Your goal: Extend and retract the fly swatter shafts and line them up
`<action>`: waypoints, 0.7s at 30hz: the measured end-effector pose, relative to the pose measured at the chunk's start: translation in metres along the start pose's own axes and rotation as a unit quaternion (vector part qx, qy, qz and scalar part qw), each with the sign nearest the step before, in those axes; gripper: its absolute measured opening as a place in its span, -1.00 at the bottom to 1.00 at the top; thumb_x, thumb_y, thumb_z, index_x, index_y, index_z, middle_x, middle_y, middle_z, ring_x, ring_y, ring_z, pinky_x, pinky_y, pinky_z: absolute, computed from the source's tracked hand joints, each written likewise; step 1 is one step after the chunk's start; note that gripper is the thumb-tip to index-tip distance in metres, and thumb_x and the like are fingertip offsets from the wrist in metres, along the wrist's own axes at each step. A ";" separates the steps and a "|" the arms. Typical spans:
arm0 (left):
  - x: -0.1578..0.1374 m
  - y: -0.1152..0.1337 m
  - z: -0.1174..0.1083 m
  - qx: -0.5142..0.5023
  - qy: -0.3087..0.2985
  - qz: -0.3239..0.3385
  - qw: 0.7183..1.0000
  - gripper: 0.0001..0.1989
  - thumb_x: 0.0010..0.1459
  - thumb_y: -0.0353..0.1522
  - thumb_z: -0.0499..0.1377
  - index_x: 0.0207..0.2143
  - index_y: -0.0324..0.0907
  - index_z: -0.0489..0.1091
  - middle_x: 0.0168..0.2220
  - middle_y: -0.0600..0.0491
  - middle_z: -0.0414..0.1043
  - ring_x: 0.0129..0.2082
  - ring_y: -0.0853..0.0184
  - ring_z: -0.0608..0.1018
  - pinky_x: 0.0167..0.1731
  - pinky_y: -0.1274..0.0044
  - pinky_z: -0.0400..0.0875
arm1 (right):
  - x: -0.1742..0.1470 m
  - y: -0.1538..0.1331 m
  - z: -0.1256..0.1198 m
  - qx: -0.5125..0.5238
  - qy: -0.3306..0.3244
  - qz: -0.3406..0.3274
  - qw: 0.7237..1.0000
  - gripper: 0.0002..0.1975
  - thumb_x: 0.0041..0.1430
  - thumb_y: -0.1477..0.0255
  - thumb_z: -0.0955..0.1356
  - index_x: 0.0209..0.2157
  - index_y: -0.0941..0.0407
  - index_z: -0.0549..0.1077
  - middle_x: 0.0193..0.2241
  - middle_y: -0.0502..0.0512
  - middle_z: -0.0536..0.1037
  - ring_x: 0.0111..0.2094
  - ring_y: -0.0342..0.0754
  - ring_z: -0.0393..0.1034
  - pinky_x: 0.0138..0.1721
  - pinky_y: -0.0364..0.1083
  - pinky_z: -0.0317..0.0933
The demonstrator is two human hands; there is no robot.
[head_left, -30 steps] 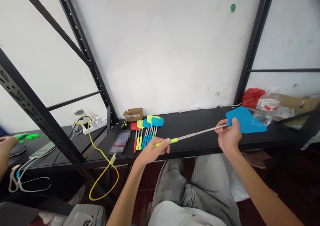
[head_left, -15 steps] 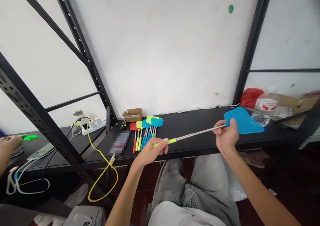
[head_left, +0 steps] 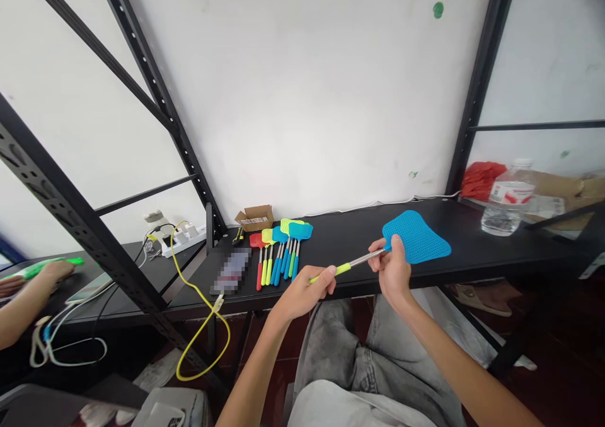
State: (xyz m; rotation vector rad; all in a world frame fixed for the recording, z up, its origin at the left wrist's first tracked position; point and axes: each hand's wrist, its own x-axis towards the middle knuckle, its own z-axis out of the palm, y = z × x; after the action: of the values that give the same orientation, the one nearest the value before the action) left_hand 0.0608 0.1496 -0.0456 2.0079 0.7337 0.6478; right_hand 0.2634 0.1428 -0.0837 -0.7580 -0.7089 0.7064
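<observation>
A telescopic fly swatter (head_left: 416, 238) with a blue mesh head, a short metal shaft and a yellow-green handle spans both my hands above the shelf's front edge. My left hand (head_left: 312, 286) is closed round the handle. My right hand (head_left: 394, 266) pinches the shaft where it meets the blue head. Left of my hands, several swatters (head_left: 280, 250) with red, yellow-green and blue heads lie side by side on the black shelf (head_left: 352, 238), their handles toward me.
A blurred-out flat object (head_left: 232, 270) with a yellow cable (head_left: 193, 293) lies at left, near a small open cardboard box (head_left: 255, 217). At right stand a water bottle (head_left: 508, 200) and a red bag (head_left: 479, 180). Another person's hand (head_left: 59, 270) works at far left beside a power strip (head_left: 189, 238).
My right hand has moved left toward my left hand, and the swatter's exposed metal shaft has become much shorter. The other person's hand has moved right, onto a green item.
</observation>
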 end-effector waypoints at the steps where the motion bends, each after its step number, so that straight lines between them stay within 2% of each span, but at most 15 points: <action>1: 0.000 0.000 -0.001 0.002 -0.003 -0.003 1.000 -0.44 0.31 0.00 -0.11 -0.54 -0.23 0.28 -0.66 0.19 -0.01 -0.62 0.49 0.07 -0.58 0.58 -0.05 | 0.001 0.001 0.000 -0.003 -0.010 0.002 1.000 -0.44 0.22 -0.06 0.19 -0.53 0.11 0.43 -0.78 -0.06 0.20 -0.69 -0.17 0.12 -0.60 -0.14 0.04; 4: 0.002 -0.002 0.005 -0.003 -0.029 -0.009 1.000 -0.43 0.31 0.01 -0.12 -0.48 -0.24 0.34 -0.65 0.18 0.06 -0.61 0.48 0.11 -0.57 0.59 0.02 | 0.003 0.000 0.001 -0.018 -0.062 0.011 0.998 -0.51 0.21 -0.02 0.25 -0.43 0.11 0.47 -0.74 -0.07 0.24 -0.69 -0.18 0.11 -0.61 -0.16 0.04; 8: 0.011 -0.007 0.025 0.003 -0.076 -0.009 0.997 -0.40 0.31 0.03 -0.15 -0.42 -0.25 0.40 -0.62 0.15 0.18 -0.59 0.45 0.24 -0.53 0.60 0.15 | 0.000 -0.001 0.004 -0.069 -0.136 0.047 0.987 -0.58 0.15 0.02 0.33 -0.34 0.11 0.50 -0.69 -0.12 0.20 -0.67 -0.19 0.12 -0.63 -0.18 0.05; 11: 0.018 -0.015 0.040 0.048 -0.083 0.007 0.995 -0.45 0.29 0.00 -0.07 -0.39 -0.25 0.44 -0.55 0.09 0.33 -0.52 0.41 0.37 -0.47 0.60 0.23 | -0.004 0.002 0.004 -0.137 -0.216 0.073 0.964 -0.62 0.12 0.06 0.38 -0.28 0.11 0.51 -0.65 -0.10 0.28 -0.61 -0.17 0.18 -0.60 -0.19 0.10; 14: 0.024 -0.029 0.052 0.064 -0.071 0.004 0.995 -0.48 0.31 -0.03 -0.06 -0.35 -0.26 0.45 -0.53 0.07 0.39 -0.50 0.39 0.44 -0.42 0.57 0.28 | -0.006 0.008 0.003 -0.192 -0.292 0.094 0.932 -0.61 0.13 0.08 0.38 -0.23 0.13 0.48 -0.57 -0.04 0.39 -0.59 -0.16 0.23 -0.62 -0.20 0.11; 17: 0.033 -0.043 0.054 0.045 -0.057 0.011 0.997 -0.48 0.34 -0.07 -0.11 -0.34 -0.27 0.44 -0.52 0.06 0.42 -0.50 0.39 0.46 -0.37 0.56 0.31 | -0.002 0.017 0.000 -0.210 -0.316 0.119 0.918 -0.58 0.16 0.04 0.34 -0.19 0.11 0.44 -0.48 -0.03 0.43 -0.65 -0.18 0.23 -0.72 -0.20 0.09; 21: 0.057 -0.054 0.044 0.018 -0.069 0.020 0.997 -0.51 0.35 -0.08 -0.11 -0.32 -0.26 0.41 -0.52 0.05 0.45 -0.53 0.41 0.43 -0.42 0.58 0.30 | 0.019 0.026 -0.001 -0.212 -0.308 0.114 0.920 -0.58 0.18 0.03 0.31 -0.20 0.11 0.43 -0.46 -0.02 0.44 -0.65 -0.19 0.27 -0.73 -0.21 0.13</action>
State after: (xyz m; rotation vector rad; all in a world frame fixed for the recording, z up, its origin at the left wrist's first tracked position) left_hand 0.1167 0.1888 -0.1039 2.0819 0.6298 0.5164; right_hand 0.2675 0.1710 -0.0989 -1.0362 -1.3962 1.0383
